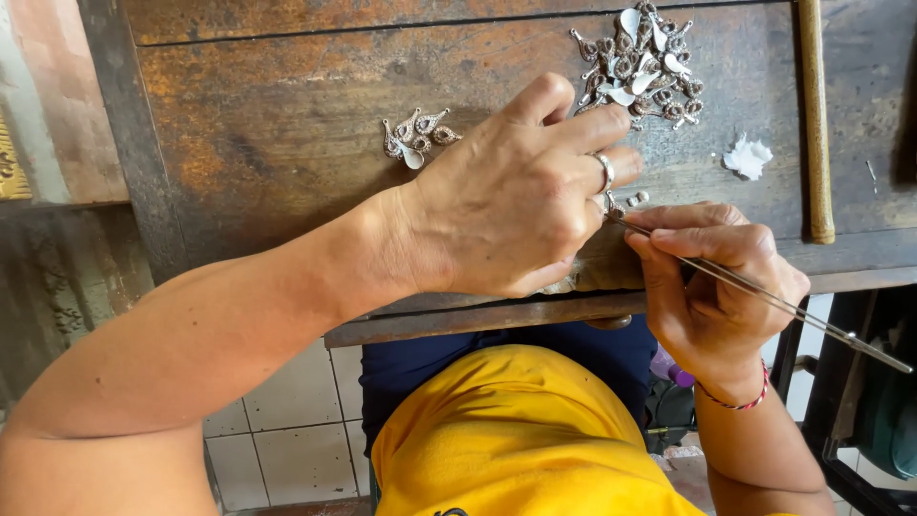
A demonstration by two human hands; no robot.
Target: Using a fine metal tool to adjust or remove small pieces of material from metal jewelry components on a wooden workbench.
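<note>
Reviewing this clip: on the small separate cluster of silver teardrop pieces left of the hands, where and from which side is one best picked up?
Probably at a pointed tip, from above. The small cluster lies flat on the wooden bench, pieces fanned and touching, tips pointing outward. The left hand is nearest; the right hand holds the thin tweezers.

Left hand (511, 196) curled, right hand (712, 287) pinching.
</note>
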